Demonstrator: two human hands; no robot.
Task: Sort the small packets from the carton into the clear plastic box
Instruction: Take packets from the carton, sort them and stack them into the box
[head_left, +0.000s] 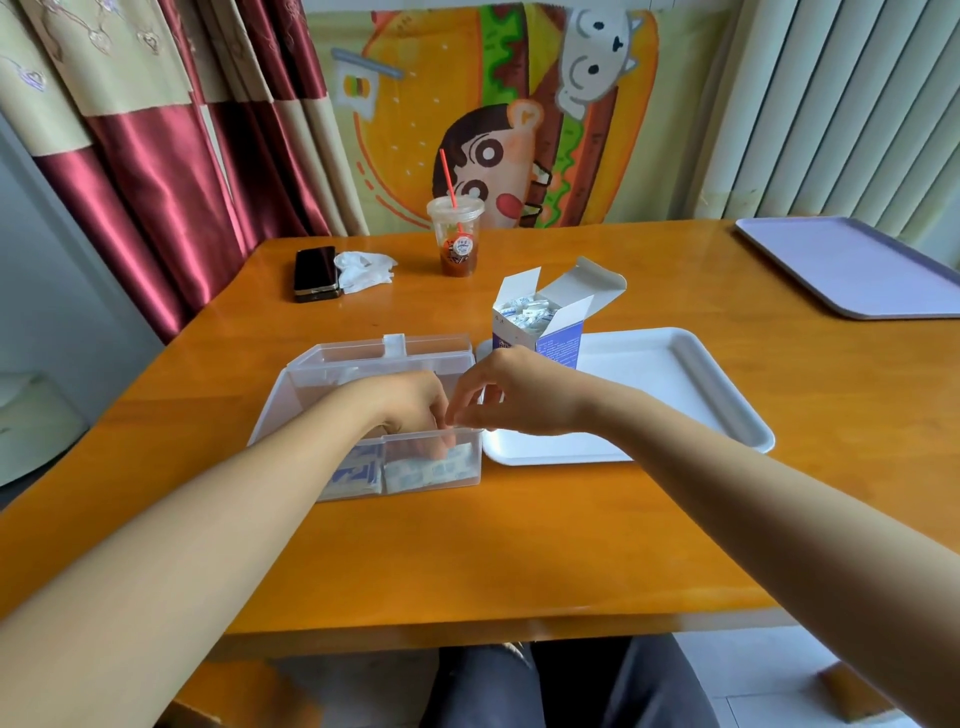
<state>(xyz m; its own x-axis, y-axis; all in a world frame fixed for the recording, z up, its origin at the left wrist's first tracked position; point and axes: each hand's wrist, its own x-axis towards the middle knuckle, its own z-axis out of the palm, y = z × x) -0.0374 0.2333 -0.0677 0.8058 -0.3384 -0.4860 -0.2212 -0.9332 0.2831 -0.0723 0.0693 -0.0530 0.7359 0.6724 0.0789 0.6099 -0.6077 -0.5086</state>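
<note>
From the head camera, the box (353, 361) lies open on the table (519, 545) with its lid tipped back, and white-and-blue packets (426, 473) already stand in its two front compartments. The left hand (410, 405) reaches down into the front right compartment. Its fingers are bent onto the packets there and show faintly through the clear wall. The right hand (511, 395) hovers just over the box's right rim, close to the left, thumb and forefinger drawn together. The wall's blur and the hands' overlap hide the fingertips, so I cannot tell whether either hand actually pinches a packet or only touches and steadies. The carton (550, 343) stands upright on the near left corner of the white tray (675, 384), just right of the box. Its flaps are open and it is still crammed with packets, so most of the sorting looks undone. The packets look light, flat, soft and a little slick. They should lift easily with a fingertip pinch on an edge, a few at a time, but will probably slump or fan out unless pressed upright against their neighbours. Farther back are a cup (457, 239), a phone (314, 273), a tissue (363, 273) and a purple tray (857, 265).
</note>
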